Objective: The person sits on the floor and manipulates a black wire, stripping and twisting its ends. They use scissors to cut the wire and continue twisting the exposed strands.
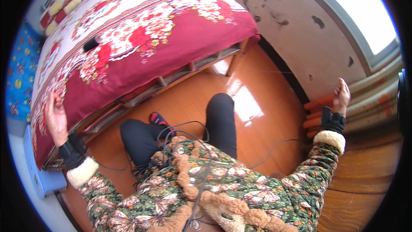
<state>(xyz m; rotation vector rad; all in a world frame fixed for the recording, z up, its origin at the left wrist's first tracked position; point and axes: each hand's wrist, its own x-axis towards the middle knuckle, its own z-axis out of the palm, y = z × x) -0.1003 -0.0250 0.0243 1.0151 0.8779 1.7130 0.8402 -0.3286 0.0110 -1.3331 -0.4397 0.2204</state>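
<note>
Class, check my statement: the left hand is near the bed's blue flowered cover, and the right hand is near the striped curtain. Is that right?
Not quite: the flowered cover is red and white, not blue, as the head view shows. The left hand is near it, and the right hand is near the striped curtain.

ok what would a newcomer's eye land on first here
A red-and-white floral bedcover spreads across the upper left. A bright white window glares at upper right. A dark green patterned jacket fills the bottom, its wearer's left hand and right hand far apart.
</note>
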